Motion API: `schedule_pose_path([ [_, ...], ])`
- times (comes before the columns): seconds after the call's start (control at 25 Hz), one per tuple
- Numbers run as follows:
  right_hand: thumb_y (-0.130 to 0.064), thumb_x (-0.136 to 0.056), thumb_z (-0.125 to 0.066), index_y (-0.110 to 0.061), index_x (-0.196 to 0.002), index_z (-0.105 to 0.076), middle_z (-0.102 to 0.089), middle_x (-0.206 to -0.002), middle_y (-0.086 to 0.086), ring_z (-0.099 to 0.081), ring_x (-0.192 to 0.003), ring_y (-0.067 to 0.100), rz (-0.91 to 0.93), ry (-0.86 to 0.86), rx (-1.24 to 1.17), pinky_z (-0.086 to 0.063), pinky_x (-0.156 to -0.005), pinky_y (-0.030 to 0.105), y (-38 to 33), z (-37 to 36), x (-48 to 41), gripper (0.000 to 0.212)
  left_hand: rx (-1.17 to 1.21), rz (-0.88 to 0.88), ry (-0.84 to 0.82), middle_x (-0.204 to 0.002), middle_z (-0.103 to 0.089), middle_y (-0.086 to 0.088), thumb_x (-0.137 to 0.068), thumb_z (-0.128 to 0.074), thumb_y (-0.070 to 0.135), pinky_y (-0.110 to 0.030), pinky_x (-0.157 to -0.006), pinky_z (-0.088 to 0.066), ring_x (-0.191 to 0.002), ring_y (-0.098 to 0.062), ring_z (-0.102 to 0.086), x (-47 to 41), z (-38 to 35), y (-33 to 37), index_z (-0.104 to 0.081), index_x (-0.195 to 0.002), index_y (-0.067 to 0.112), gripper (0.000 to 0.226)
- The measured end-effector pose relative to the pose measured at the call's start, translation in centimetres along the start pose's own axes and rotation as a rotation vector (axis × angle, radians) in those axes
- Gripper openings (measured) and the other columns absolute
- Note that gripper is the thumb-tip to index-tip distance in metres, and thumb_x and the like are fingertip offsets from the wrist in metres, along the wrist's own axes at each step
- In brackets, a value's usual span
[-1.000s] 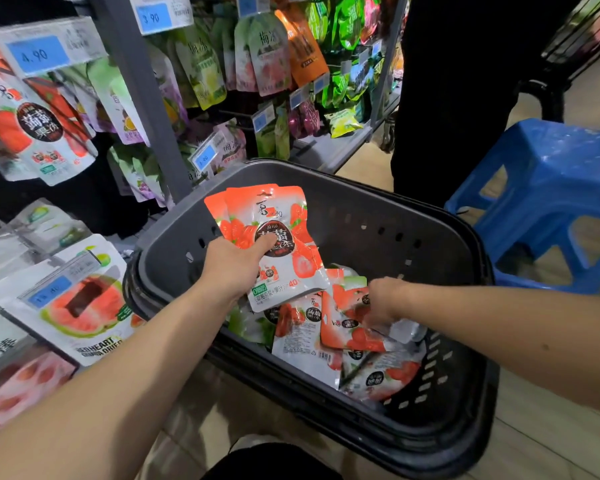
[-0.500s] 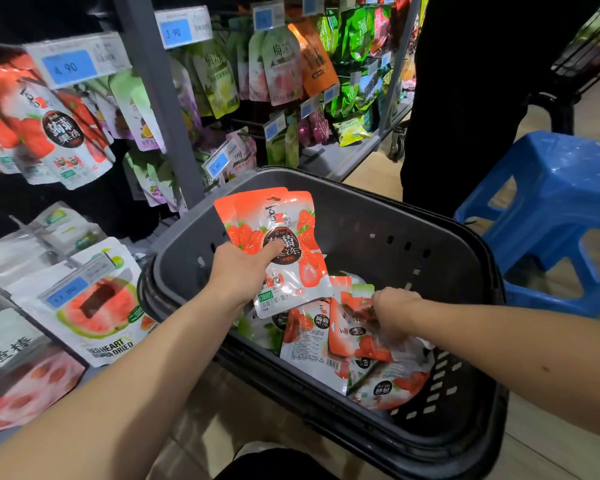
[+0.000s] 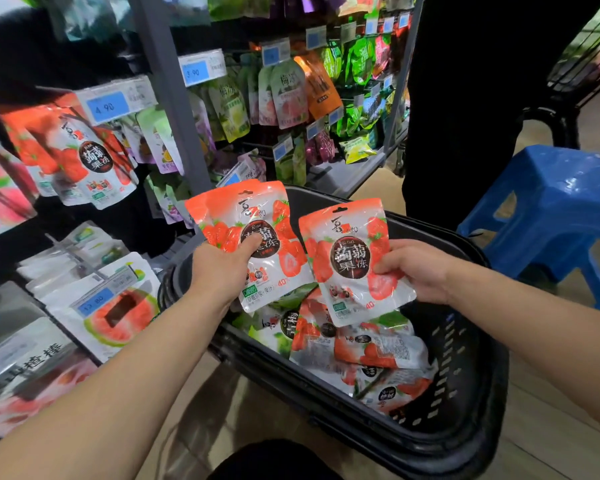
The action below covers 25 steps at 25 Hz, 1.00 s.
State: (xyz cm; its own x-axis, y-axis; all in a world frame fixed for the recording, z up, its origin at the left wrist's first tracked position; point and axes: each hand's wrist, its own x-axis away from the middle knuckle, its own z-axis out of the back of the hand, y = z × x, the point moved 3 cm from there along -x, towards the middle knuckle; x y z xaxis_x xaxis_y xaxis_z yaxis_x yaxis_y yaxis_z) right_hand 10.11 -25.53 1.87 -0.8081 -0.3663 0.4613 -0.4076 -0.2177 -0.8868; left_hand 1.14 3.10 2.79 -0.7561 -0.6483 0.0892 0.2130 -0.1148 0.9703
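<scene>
Shop aisle, pegged snack rack at left, black basket (image 3: 471, 403) below the hands. Left hand (image 3: 222, 268) grips a strawberry pouch stack (image 3: 284, 261), at least 2 tops showing, thumb across the front. Right hand (image 3: 420, 268) pinches 1 matching pouch (image 3: 350, 258) by its right edge, just beside the stack. Both are held above the basket, long axes upright, tops tilted slightly left. Hanging pouches (image 3: 90, 161) of the same print sit up and left, with the left hand nearer. Judgement: the single pouch joins the stack next. Look: orange-red top, white body, dark round label, hang hole.
</scene>
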Motion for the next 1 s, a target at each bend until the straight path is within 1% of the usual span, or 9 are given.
schedule_pose_path([
  [0.08, 0.016, -0.089, -0.043, 0.011, -0.128, -0.055, -0.061, -0.115, 0.032, -0.060, -0.099, 0.041, 0.035, -0.036, -0.061, -0.051, -0.098, 0.057, -0.9, -0.9, 0.8, 0.042, -0.012, -0.028, 0.034, -0.074, -0.069, 0.006, -0.086, -0.083, 0.037, -0.026, -0.057, -0.046, -0.065, -0.016, -0.062, 0.6, 1.0, 1.0, -0.068, -0.079, 0.018, 0.025],
  [0.24, 0.012, -0.086, -0.037, -0.005, -0.116, -0.061, -0.068, -0.106, 0.020, -0.068, -0.085, 0.033, 0.079, -0.174, -0.171, -0.059, -0.083, 0.048, -3.2, -3.3, 2.1, 0.043, -0.030, -0.053, 0.039, -0.056, -0.058, 0.009, -0.088, -0.080, 0.035, -0.021, -0.045, -0.039, -0.041, -0.004, -0.050, 2.2, 3.2, 2.7, -0.059, -0.067, 0.018, 0.035],
  [0.32, 0.004, -0.079, -0.046, -0.007, -0.115, -0.060, -0.065, -0.107, 0.021, -0.065, -0.091, 0.038, 0.075, -0.189, -0.210, -0.054, -0.093, 0.058, -4.5, -4.8, 2.3, 0.040, -0.052, -0.067, 0.037, -0.048, -0.044, 0.008, -0.089, -0.079, 0.036, -0.020, -0.037, -0.031, -0.030, -0.007, -0.035, 3.2, 4.6, 3.7, -0.046, -0.061, 0.018, 0.048],
  [0.4, -0.003, -0.063, -0.061, -0.006, -0.122, -0.059, -0.061, -0.114, 0.024, -0.058, -0.103, 0.042, 0.076, -0.234, -0.202, -0.042, -0.106, 0.068, -5.5, -6.8, 2.4, 0.059, -0.061, -0.074, 0.034, -0.045, -0.035, 0.007, -0.089, -0.078, 0.038, -0.024, -0.042, -0.027, -0.032, -0.009, -0.026, 4.3, 6.2, 4.5, -0.040, -0.061, 0.018, 0.052],
  [0.48, -0.009, -0.062, -0.072, -0.001, -0.124, -0.064, -0.067, -0.119, 0.025, -0.063, -0.107, 0.043, 0.072, -0.320, -0.200, -0.048, -0.103, 0.065, -6.3, -9.7, 2.9, 0.063, -0.048, -0.055, 0.062, -0.039, -0.030, 0.009, -0.089, -0.078, 0.039, -0.025, -0.044, -0.024, -0.032, -0.010, -0.024, 5.1, 8.1, 4.6, -0.035, -0.059, 0.019, 0.056],
  [0.64, -0.006, -0.088, -0.069, 0.002, -0.124, -0.064, -0.072, -0.117, 0.026, -0.070, -0.102, 0.040, 0.132, -0.427, -0.104, -0.056, -0.094, 0.057, -7.1, -15.8, 3.2, 0.038, -0.007, 0.044, 0.122, -0.049, -0.039, -0.005, -0.081, -0.079, 0.052, -0.029, -0.046, -0.035, -0.036, -0.020, -0.033, 6.1, 12.7, 3.3, -0.045, -0.063, 0.012, 0.056],
  [0.8, 0.000, -0.095, -0.064, 0.005, -0.116, -0.064, -0.077, -0.086, 0.019, -0.073, -0.068, 0.026, 0.186, -0.456, 0.039, -0.061, -0.069, 0.037, -8.0, -22.3, 3.0, 0.021, 0.055, 0.081, 0.242, -0.044, -0.032, 0.003, -0.083, -0.081, 0.050, -0.021, -0.042, -0.026, -0.036, -0.017, -0.028, 6.8, 18.2, 1.9, -0.033, -0.054, 0.020, 0.063],
  [0.92, -0.001, -0.093, -0.067, 0.003, -0.118, -0.065, -0.075, -0.105, 0.024, -0.073, -0.096, 0.039, 0.163, -0.504, 0.076, -0.057, -0.090, 0.050, -8.1, -26.0, 2.0, 0.025, 0.036, 0.071, 0.294, -0.057, -0.051, -0.001, -0.080, -0.080, 0.058, -0.029, -0.054, -0.031, -0.052, -0.020, -0.045, 6.6, 21.3, 0.5, -0.050, -0.067, 0.017, 0.053],
  [1.0, -0.005, -0.092, -0.071, 0.000, -0.108, -0.068, -0.078, -0.089, 0.015, -0.075, -0.080, 0.032, 0.219, -0.502, 0.183, -0.061, -0.074, 0.045, -8.3, -28.0, 1.1, 0.017, 0.026, 0.065, 0.313, -0.068, -0.059, -0.007, -0.080, -0.079, 0.061, -0.030, -0.058, -0.038, -0.059, -0.022, -0.052, 6.2, 22.7, -0.6, -0.060, -0.077, 0.010, 0.054],
])
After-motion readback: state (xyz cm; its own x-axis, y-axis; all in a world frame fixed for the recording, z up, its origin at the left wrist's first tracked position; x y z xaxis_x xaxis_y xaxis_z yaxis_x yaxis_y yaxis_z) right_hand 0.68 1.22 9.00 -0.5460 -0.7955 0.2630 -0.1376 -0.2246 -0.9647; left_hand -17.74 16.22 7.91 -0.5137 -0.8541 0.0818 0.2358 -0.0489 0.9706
